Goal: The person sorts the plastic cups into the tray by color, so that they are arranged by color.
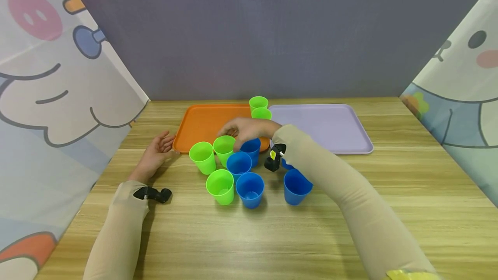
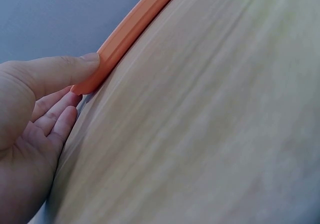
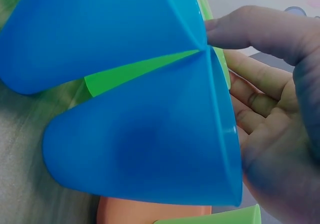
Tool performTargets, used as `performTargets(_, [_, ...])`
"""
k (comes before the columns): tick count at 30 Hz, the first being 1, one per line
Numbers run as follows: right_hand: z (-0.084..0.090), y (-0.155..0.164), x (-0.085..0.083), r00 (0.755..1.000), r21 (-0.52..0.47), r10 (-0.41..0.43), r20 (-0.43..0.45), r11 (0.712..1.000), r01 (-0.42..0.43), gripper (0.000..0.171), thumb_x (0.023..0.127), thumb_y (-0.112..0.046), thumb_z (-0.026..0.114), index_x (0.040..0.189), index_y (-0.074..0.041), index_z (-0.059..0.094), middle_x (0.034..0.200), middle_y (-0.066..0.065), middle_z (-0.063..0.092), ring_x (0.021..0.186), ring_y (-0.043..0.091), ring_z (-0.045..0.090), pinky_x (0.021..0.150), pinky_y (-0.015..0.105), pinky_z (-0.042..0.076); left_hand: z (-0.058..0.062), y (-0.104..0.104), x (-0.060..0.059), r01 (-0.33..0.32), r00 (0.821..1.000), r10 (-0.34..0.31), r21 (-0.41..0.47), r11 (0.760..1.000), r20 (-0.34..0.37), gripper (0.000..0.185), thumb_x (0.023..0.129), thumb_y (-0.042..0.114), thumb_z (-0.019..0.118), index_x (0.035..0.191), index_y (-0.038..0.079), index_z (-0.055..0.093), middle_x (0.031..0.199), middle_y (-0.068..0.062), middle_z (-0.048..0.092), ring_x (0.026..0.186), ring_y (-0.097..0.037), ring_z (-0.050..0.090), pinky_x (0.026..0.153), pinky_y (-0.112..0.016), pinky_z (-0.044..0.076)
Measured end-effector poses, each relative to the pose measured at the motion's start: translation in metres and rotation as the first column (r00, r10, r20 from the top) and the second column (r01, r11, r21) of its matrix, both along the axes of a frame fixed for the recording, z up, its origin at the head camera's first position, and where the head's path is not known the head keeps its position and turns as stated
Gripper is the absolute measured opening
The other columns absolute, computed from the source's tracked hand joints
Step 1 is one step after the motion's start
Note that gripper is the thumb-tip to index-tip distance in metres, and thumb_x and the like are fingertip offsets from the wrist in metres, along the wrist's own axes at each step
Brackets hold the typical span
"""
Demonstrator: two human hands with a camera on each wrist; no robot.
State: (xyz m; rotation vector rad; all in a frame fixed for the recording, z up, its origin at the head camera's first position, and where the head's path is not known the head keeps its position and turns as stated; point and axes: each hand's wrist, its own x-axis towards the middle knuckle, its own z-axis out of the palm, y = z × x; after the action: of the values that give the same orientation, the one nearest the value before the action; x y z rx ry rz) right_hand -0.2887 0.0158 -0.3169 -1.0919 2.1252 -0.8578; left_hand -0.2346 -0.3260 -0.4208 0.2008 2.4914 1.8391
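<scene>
My right hand (image 1: 235, 131) reaches over a cluster of plastic cups at the orange tray's (image 1: 202, 118) front edge. It hovers above a green cup (image 1: 224, 148) and a blue cup (image 1: 251, 150). In the right wrist view the right hand (image 3: 227, 59) lies behind the rim of that blue cup (image 3: 150, 149), palm open, fingers relaxed, thumb (image 3: 250, 29) close to the rim of another blue cup (image 3: 100, 29). My left hand (image 1: 161, 144) rests flat on the table, and its thumb (image 2: 60, 71) touches the orange tray's corner (image 2: 115, 44).
More green cups (image 1: 202, 157) (image 1: 220, 187) and blue cups (image 1: 239, 165) (image 1: 250, 190) (image 1: 296, 187) stand in front of the tray. Two green cups (image 1: 258, 103) stand at the tray's back right. A lilac tray (image 1: 327, 126) lies to the right. Patterned curtains flank the wooden table (image 1: 272, 237).
</scene>
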Motion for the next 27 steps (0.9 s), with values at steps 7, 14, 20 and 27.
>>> performTargets(7, [-0.0015,-0.0002,-0.0022,1.0,-0.006,0.018,-0.012,1.0,-0.018,0.062,0.078,-0.003,0.075,0.138,-0.004,0.057,0.135,0.004,0.06,0.126,0.02,0.052,0.109,0.033,0.041,0.0018,0.001,0.0007,0.003,1.0,-0.003,0.002,1.0,0.011,0.089,0.09,-0.011,0.063,0.155,-0.007,0.003,0.156,-0.032,0.024,0.143,-0.044,0.025,0.116,-0.033,0.03])
performTargets(14, [-0.0013,-0.0005,-0.003,1.0,-0.002,0.015,-0.027,1.0,-0.015,0.061,0.078,-0.006,0.078,0.136,-0.004,0.059,0.132,0.005,0.061,0.123,0.021,0.054,0.106,0.033,0.043,0.0019,0.0017,0.0009,0.001,1.0,-0.001,0.017,1.0,0.017,0.089,0.09,-0.014,0.062,0.156,-0.007,0.002,0.156,-0.032,0.023,0.144,-0.044,0.025,0.117,-0.037,0.028])
performTargets(20, [-0.0044,-0.002,-0.0035,0.999,-0.014,-0.005,-0.046,1.0,0.005,0.057,0.079,-0.008,0.08,0.133,-0.005,0.061,0.127,0.003,0.064,0.116,0.019,0.058,0.1,0.03,0.047,0.0019,0.0018,0.0007,-0.001,1.0,0.001,0.023,1.0,0.024,0.09,0.09,-0.014,0.062,0.156,-0.006,0.001,0.157,-0.031,0.023,0.144,-0.044,0.025,0.118,-0.041,0.027])
performTargets(27, [-0.0014,-0.0008,-0.0036,0.996,-0.047,-0.024,-0.083,0.999,0.02,0.053,0.079,-0.007,0.079,0.129,-0.004,0.064,0.121,0.003,0.067,0.108,0.018,0.061,0.098,0.031,0.049,0.0022,0.0022,0.0009,-0.003,1.0,0.002,0.024,1.0,0.018,0.089,0.09,-0.014,0.061,0.156,-0.007,0.002,0.156,-0.032,0.023,0.144,-0.045,0.025,0.118,-0.04,0.027])
